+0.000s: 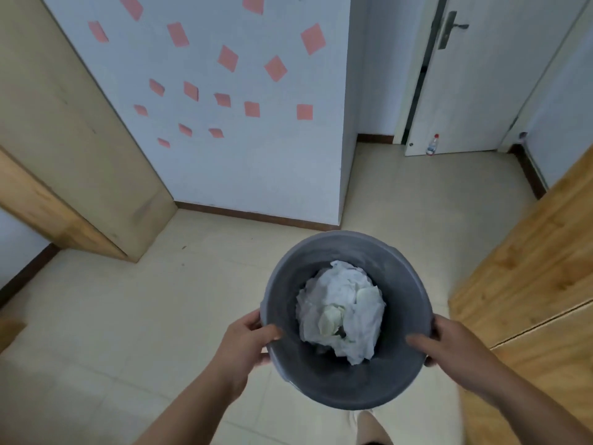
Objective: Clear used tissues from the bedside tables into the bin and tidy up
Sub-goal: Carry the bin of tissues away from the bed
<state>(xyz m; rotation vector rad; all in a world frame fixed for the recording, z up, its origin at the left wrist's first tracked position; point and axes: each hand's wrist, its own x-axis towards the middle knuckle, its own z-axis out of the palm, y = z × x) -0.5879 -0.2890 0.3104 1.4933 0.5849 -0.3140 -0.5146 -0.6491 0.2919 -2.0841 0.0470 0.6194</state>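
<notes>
The bin (346, 380) is gripped at its rim by the left hand (247, 342) and the right hand (455, 345), and its mouth is left open above the tissues (343, 313). Open floor (128, 316) is seen ahead, hemmed by a wooden cabinet (529, 284) at the right edge and a wooden panel (80, 139) at the left.

I see a dark grey bin (346, 383) with a plain, unpatterned wall. The tissues (341, 311) inside are white, with pale yellow-green patches. The floor (128, 316) is cream tile with faint lighter grout lines. The wall (244, 162) is pale blue-white and carries a scattered pattern of pink squares (313, 38). The skirting (256, 215) is dark brown. The cabinet (529, 268) shows light orange-brown wood grain. The door (481, 91) is white. I see 1 clear bottle (431, 146) with a red cap.
</notes>
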